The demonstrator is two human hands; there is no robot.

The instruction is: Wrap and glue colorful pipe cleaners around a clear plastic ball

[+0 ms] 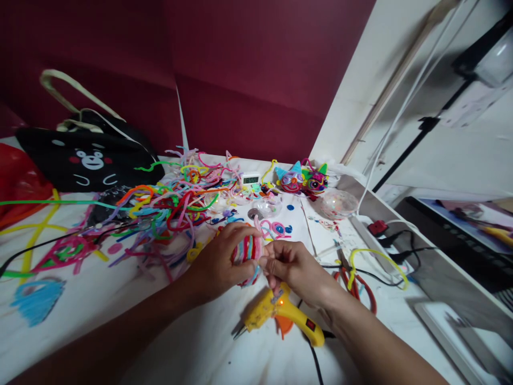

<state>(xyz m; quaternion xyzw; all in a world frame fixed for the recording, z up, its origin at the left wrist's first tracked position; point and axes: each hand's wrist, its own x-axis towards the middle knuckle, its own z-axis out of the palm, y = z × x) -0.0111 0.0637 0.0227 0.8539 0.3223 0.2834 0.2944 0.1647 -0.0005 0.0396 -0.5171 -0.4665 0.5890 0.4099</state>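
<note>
My left hand (218,262) is wrapped round a ball covered in striped pink, red and blue pipe cleaners (247,250), held just above the white table (120,299). My right hand (294,267) pinches a pink pipe cleaner end (276,286) against the ball's right side, fingers closed. Right below my right hand lies a yellow glue gun (280,315) with a lit orange light, its cord running toward me.
A tangled heap of coloured pipe cleaners (168,208) covers the table's middle left. Two finished pipe-cleaner cat heads (303,179), clear plastic half-spheres (339,203), a small digital timer (250,179), a black bear bag (88,160), red-handled scissors (355,283) and a power strip (377,235) lie around.
</note>
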